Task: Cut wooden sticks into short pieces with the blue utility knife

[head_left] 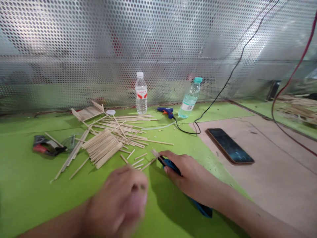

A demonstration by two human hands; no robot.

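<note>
My right hand (184,172) is wrapped round a blue and black utility knife (170,165). The knife's blade end points up and left over the green surface, and its handle shows below my palm. Left of it, my left hand (123,195) is raised with its fingers curled closed, smeared by motion. Whatever it may hold is hidden. Just beyond both hands lie short cut wooden stick pieces (138,162). A slatted panel of sticks (102,145) lies farther left, with many loose sticks (133,132) behind and around it.
Along the back stand a clear bottle (141,96) and a tilted green bottle (190,98), with a blue glue gun (166,111) and its black cord between. A phone (230,145) lies right. A red-and-black tool (48,145) and a stick-built piece (88,111) are left. Perforated metal (158,43) rises behind.
</note>
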